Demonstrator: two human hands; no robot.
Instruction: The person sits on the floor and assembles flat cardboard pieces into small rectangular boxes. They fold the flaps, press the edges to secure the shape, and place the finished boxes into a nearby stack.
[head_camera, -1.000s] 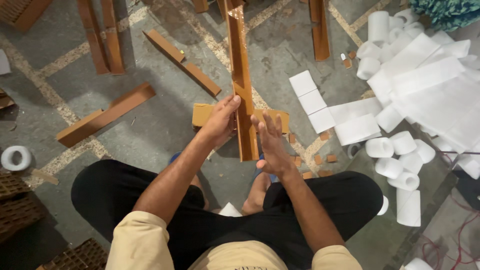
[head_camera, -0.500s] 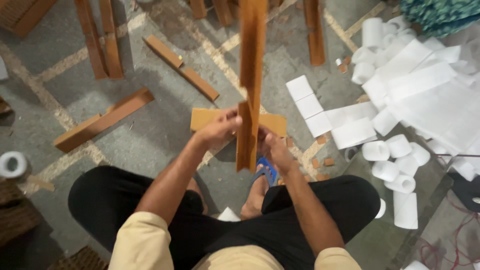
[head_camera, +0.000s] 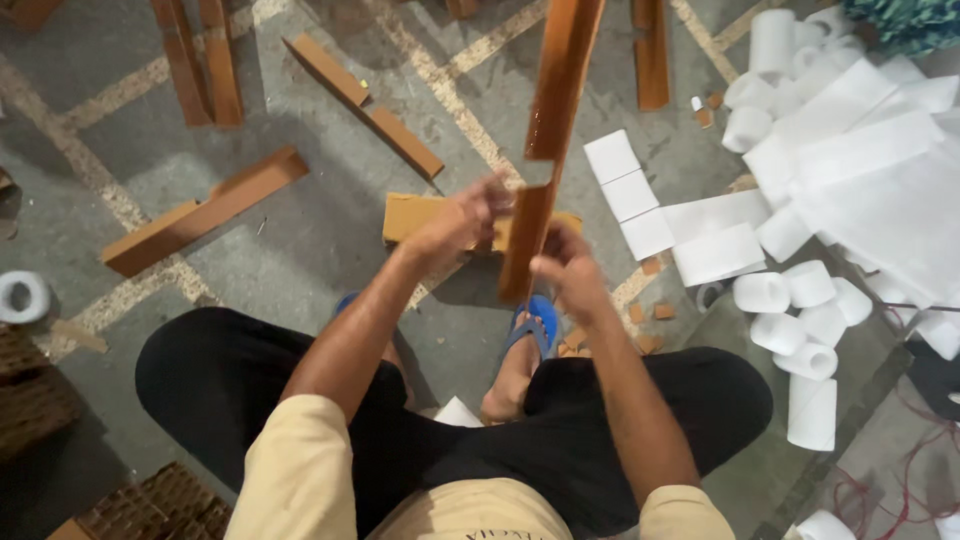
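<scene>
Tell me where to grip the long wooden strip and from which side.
Grip the wooden strip at its lower end, where the left hand and right hand meet it now, one from each side. It stands nearly upright and runs up out of view, narrow enough for fingers to wrap, so a low two-sided hold probably steadies it best.

Both hands met at the middle of the view, the left hand (head_camera: 462, 222) at nine o'clock and the right hand (head_camera: 566, 268) at four o'clock of a long wooden strip (head_camera: 548, 140) that ran up toward twelve. A flat block (head_camera: 420, 215) lay on the floor (head_camera: 300, 240) behind the hands. An angled wooden piece (head_camera: 200, 212) lay at ten o'clock. Paper rolls (head_camera: 800, 300) and folded sheets (head_camera: 860, 170) were heaped from one to three o'clock. A sandalled foot (head_camera: 520, 350) rested at six.
</scene>
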